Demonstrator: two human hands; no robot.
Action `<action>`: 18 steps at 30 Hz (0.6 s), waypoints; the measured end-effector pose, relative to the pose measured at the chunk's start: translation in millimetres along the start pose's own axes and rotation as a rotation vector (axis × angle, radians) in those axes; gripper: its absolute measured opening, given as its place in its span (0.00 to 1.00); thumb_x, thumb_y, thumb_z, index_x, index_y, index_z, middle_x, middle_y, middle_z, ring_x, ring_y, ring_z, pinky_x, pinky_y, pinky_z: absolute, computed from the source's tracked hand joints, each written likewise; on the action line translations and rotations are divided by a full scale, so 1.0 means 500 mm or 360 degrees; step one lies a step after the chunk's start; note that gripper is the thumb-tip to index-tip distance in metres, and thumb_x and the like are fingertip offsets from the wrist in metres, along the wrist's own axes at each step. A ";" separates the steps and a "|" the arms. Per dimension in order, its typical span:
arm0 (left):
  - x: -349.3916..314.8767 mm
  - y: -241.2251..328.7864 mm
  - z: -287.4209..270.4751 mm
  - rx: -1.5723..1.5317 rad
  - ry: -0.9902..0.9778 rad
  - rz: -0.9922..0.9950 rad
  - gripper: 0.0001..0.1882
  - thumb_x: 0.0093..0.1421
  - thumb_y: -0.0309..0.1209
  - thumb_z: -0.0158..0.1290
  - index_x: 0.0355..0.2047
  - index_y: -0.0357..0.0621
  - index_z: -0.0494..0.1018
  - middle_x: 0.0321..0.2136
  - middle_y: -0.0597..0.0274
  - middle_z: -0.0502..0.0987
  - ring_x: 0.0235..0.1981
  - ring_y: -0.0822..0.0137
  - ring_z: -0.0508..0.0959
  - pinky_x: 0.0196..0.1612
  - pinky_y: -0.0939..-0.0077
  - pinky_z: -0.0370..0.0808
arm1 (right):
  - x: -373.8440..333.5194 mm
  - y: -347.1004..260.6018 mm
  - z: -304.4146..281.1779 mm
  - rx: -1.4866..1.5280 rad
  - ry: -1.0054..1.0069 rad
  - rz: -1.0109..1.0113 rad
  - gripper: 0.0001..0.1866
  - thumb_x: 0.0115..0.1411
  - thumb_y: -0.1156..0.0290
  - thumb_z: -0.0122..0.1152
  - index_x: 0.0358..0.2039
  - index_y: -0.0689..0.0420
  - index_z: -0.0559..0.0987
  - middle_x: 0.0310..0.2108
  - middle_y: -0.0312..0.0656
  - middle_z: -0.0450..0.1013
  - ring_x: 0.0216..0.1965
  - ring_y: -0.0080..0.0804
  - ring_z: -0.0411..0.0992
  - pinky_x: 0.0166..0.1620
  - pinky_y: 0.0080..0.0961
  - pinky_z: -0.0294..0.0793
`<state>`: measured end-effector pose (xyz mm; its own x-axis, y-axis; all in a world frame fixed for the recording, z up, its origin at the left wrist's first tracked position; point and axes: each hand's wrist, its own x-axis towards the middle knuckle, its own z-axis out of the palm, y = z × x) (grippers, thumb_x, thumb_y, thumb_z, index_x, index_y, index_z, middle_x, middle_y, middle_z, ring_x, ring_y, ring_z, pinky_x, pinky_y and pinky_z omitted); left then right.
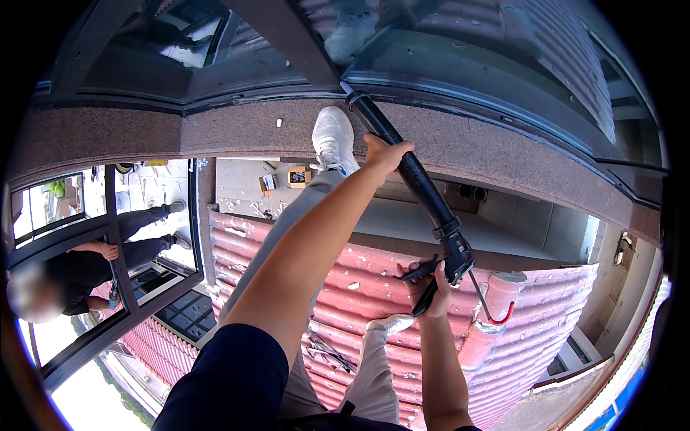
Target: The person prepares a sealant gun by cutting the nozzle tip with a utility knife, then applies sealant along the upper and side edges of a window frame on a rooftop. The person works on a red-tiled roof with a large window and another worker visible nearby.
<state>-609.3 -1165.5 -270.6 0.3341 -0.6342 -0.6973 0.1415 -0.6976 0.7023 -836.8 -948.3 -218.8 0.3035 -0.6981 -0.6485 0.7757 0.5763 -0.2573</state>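
Showing a black caulking gun point(415, 172) slanting from 12 o'clock down to 4, with nozzle point(346, 87) at the lower corner of a dark window frame point(291, 39). Gripped round the barrel point(376, 121) by the left hand point(389, 154); grasped at the handle point(424, 298) by the right hand point(430, 284). Judged under way, with nozzle already placed; impossible to tell finished from unfinished stretches along the frame. Possibly leaving some sealant unspent, going by the red hook point(505, 318) projecting at 4 o'clock. Fronted by a speckled brown ledge point(237, 133), bearing one white shoe point(334, 133) at 12 o'clock. Set above a red corrugated roof point(352, 287) at 5 o'clock, with a second shoe point(392, 325) seen against it. Surrounded farther out by small cardboard boxes point(298, 177) at 10 o'clock and, at 9, by a dark-clothed co-worker point(75, 273), framed in a window, directly or by reflection.
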 end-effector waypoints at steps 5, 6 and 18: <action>-0.007 -0.003 -0.001 -0.0006 0.0039 0.0074 0.39 0.53 0.38 0.69 0.49 0.36 0.51 0.40 0.47 0.75 0.34 0.61 0.83 0.34 0.64 0.84 | -0.010 -0.003 -0.001 0.0010 -0.0027 0.0020 0.19 0.72 0.55 0.54 0.43 0.62 0.78 0.38 0.48 0.79 0.44 0.44 0.79 0.64 0.56 0.71; -0.008 -0.004 -0.001 -0.0014 0.0043 0.0083 0.39 0.54 0.37 0.69 0.48 0.37 0.51 0.40 0.47 0.76 0.33 0.61 0.83 0.34 0.64 0.83 | -0.013 -0.005 0.002 -0.0008 -0.0053 0.0026 0.19 0.72 0.55 0.54 0.43 0.62 0.78 0.37 0.49 0.79 0.43 0.45 0.79 0.65 0.56 0.70; -0.046 0.024 -0.005 -0.0049 0.0038 0.0206 0.38 0.54 0.36 0.69 0.48 0.35 0.52 0.41 0.45 0.73 0.34 0.60 0.83 0.32 0.65 0.85 | -0.040 -0.014 0.013 -0.0052 0.0000 -0.0010 0.20 0.73 0.54 0.51 0.41 0.61 0.77 0.34 0.48 0.78 0.38 0.43 0.79 0.64 0.57 0.70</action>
<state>-612.9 -1158.2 -245.7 0.3734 -0.7100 -0.5971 0.1240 -0.5996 0.7906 -844.6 -941.3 -199.2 0.2988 -0.7017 -0.6468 0.7591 0.5855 -0.2845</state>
